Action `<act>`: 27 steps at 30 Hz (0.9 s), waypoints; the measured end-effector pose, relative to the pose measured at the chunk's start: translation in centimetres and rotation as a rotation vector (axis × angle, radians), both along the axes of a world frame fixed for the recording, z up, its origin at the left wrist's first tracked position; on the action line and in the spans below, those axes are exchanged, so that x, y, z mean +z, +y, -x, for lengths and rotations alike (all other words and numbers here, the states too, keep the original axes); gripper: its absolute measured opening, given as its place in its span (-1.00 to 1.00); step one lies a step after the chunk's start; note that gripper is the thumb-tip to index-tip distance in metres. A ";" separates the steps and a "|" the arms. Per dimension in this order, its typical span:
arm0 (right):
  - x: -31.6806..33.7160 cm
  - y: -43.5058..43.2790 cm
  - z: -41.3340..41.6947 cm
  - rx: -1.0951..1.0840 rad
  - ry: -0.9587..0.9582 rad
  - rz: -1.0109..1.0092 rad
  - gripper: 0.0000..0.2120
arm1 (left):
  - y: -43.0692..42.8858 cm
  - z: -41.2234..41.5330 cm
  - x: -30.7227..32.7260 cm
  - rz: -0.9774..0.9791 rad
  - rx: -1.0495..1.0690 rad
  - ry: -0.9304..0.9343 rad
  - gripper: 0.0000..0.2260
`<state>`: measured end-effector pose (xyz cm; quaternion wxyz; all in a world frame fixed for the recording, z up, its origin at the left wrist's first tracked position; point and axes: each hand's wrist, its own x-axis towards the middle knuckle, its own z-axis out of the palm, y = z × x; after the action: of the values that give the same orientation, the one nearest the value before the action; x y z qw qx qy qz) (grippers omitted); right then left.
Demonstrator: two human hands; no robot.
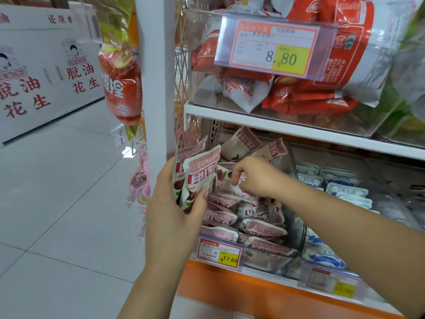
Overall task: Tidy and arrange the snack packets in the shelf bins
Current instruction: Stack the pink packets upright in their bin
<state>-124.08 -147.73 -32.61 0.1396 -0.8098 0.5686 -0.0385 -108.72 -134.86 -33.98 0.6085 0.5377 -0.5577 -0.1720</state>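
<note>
Our left hand (pixel 177 203) grips a small fan of pink-and-white packets (pixel 199 173). It holds them upright at the near left corner of the clear bin (pixel 296 217) on the lower shelf (pixel 230 288), with the thumb in front and the fingers wrapped behind. Our right hand (pixel 255 178) reaches into the same bin. Its fingers (pixel 236 178) are curled and appear to pinch the top of a loose packet (pixel 224 178) on the heap (pixel 262 227). The heap lies jumbled, some packets flat and some tipped on end toward the far wall.

We judge these packets light, soft and puffed with air. Their slick film would let one slide over another, so a loosely held stack may fan out and slip. The crimped seal along an end looks the surest place to pinch, since squeezing the belly could crush what is inside. For the gathered stack, a grip across the middle with the thumb opposed suits best, edges squared. Just to the right, the neighbouring bin (pixel 326 153) holds blue-and-white packets (pixel 345 192), which we would keep separate.
</note>
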 end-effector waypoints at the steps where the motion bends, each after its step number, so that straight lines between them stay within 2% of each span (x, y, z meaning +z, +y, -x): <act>1: 0.3 -0.1 0.0 0.021 0.042 0.009 -0.73 | 0.0 -0.1 0.1 0.000 0.001 -0.001 -0.30; 5: 1.1 -0.4 0.0 0.130 0.155 -0.005 -0.59 | 0.2 -0.5 0.2 -0.003 -0.004 0.004 -0.25; 7: 1.1 -0.8 -0.3 0.145 0.047 -0.043 -0.60 | 0.2 -0.7 0.2 -0.004 -0.002 0.004 -0.23; 10: 0.1 -1.6 -1.2 0.097 -0.170 -0.110 -0.78 | 0.4 -0.8 0.3 -0.006 0.000 -0.009 -0.24; 12: -1.1 -2.0 -1.8 0.082 -0.224 -0.123 -0.84 | 0.4 -0.9 0.4 0.001 -0.002 -0.013 -0.23; 19: -2.7 -2.2 -1.6 0.156 -0.070 -0.206 -0.58 | 0.4 -1.3 0.4 0.003 0.001 -0.015 -0.24; 24: -4.4 -1.4 -2.2 0.120 -0.127 -0.260 -0.66 | 0.5 -1.1 0.5 0.005 -0.003 -0.025 -0.22; 27: -3.5 -1.3 -2.3 0.108 -0.193 -0.379 -0.44 | 0.5 -1.0 0.5 0.013 0.007 -0.020 -0.29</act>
<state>-121.81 -149.04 -36.07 0.3450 -0.7908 0.5056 -0.0010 -107.71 -134.35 -33.46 0.6070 0.5373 -0.5631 -0.1606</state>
